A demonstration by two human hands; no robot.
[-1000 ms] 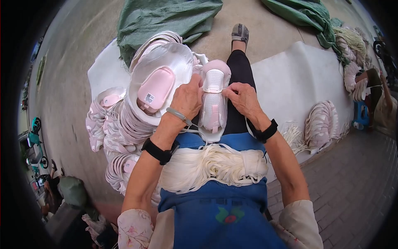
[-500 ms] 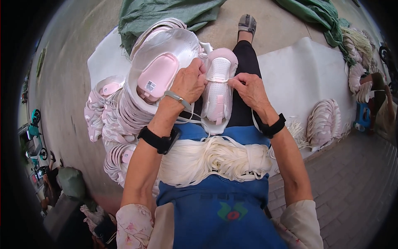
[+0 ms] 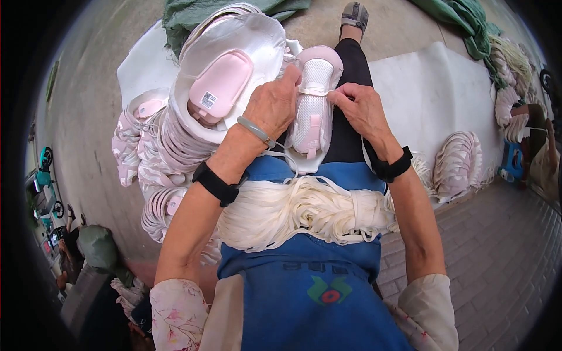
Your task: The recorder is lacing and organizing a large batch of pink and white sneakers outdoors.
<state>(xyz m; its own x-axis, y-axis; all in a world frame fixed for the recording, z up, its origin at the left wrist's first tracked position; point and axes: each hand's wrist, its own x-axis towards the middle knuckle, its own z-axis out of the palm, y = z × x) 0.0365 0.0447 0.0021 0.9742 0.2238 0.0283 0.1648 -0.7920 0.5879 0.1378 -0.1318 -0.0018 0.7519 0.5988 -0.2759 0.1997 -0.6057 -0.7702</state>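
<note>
A pink and white mesh shoe upper (image 3: 311, 114) lies along my thigh, toe end toward my lap or away, I cannot tell which. A cream shoelace (image 3: 314, 92) crosses its far half. My left hand (image 3: 274, 100) is closed in a pinch at the shoe upper's left edge, and the lace runs to its fingers. On the other side, my right hand (image 3: 358, 107) pinches the lace's right end between thumb and forefinger. A thick bundle of cream laces (image 3: 304, 212) rests across my lap on the blue apron (image 3: 293, 292).
Nested pink and white shoe uppers (image 3: 181, 131) are heaped to the left on white sheeting. Another stack of uppers (image 3: 459, 164) stands at right on a white sheet (image 3: 424, 96). Green cloth (image 3: 222, 20) lies at the far side. A person's arm and a blue stool (image 3: 513, 161) show at far right.
The view has shifted slightly, so the shoe upper and hands sit higher in the picture. Both hands still grip the lace at the upper's two sides.
</note>
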